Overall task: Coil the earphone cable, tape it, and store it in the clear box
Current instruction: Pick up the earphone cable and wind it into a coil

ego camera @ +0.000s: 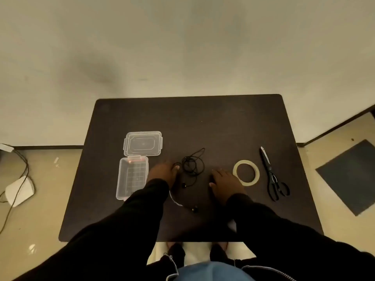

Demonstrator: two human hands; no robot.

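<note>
A black earphone cable [192, 166] lies in a loose tangle at the middle of the dark table [203, 118], with one earbud [184, 185] and a second earbud [194, 209] trailing toward me. My left hand [164, 172] lies flat on the table, fingertips touching the cable's left edge. My right hand [224, 183] rests flat to the right of the cable, holding nothing. The clear box [132, 177] stands open at the left, and its lid [143, 143] lies just behind it. A roll of clear tape [246, 173] sits right of my right hand.
Black scissors [273, 177] lie at the right, beyond the tape. The floor around the table holds a white device with cables [19, 190] on the left and a dark mat [353, 175] on the right.
</note>
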